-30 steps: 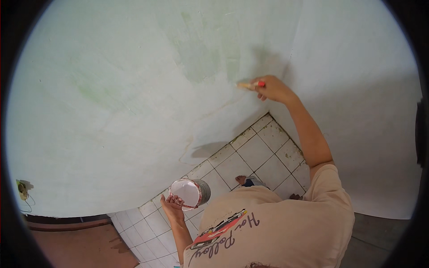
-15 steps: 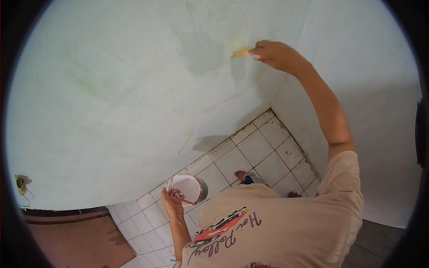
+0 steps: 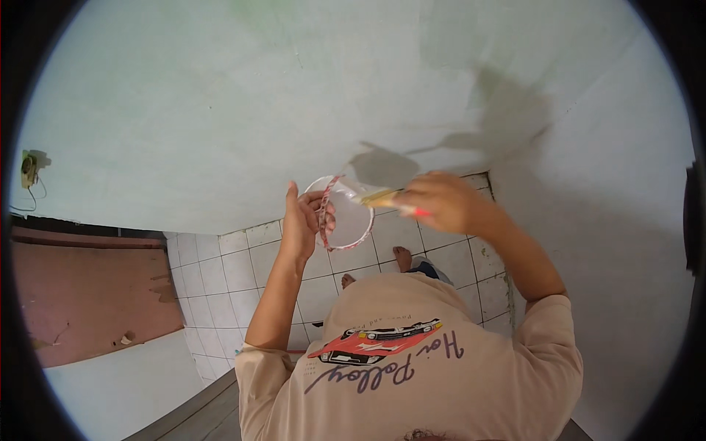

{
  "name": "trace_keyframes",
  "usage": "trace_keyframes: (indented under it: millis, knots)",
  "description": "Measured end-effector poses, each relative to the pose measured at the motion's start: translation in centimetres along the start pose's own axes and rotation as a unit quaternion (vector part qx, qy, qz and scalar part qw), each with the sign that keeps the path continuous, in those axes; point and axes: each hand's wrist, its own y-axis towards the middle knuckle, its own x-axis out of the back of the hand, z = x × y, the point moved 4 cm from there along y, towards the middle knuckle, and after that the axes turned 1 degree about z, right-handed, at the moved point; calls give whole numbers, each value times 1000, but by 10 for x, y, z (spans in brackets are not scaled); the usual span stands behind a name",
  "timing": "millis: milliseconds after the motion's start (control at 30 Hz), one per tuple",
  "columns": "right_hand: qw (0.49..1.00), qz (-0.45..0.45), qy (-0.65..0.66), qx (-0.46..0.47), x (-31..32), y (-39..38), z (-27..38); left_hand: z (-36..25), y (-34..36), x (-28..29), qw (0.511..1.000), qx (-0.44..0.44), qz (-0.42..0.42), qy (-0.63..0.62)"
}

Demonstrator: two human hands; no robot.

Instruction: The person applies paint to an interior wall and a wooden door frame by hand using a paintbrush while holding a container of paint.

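My left hand holds up a small round paint bucket, its fingers curled around the red-and-white handle at the rim. The inside of the bucket is whitish; how full it is I cannot tell. From the other side my right hand is closed on a paintbrush with a yellowish handle and a red end. The bristle end, smeared with pale paint, is over the bucket's upper rim; whether it touches is unclear. Behind both hands stands the pale green-white wall, with a darker patch high on it.
A second wall meets the first in a corner on the right. White floor tiles lie below, with my bare feet on them. At the left are a wall socket with loose wires and a reddish-brown panel.
My right hand has come down from the wall with the paintbrush to the bucket. My left hand has raised the bucket toward it. The view has shifted.
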Motion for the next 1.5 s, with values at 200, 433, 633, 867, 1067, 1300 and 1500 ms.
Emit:
trace_keyframes:
  millis: [200, 433, 633, 867, 1067, 1300, 1500]
  knots:
    - [973, 119, 156, -123, -105, 79, 17, -29, -27, -17, 997, -34, 58, 38]
    - [394, 41, 897, -194, -197, 110, -10, -39, -37, -25, 997, -29, 65, 9]
    - [351, 27, 903, -246, -175, 105, 1, -31, -26, -17, 995, -19, 90, -37]
    - [929, 8, 80, -360, -120, 69, 15, -31, -29, -17, 993, -12, 103, -48]
    - [742, -197, 412, -490, -99, 20, 34, -36, -38, -20, 991, -20, 113, -64]
    - [641, -335, 494, -482, -77, -19, 76, -43, -48, -21, 985, -41, 129, -108]
    - [615, -464, 471, -429, -33, -40, 82, -39, -47, -16, 981, -38, 122, -143]
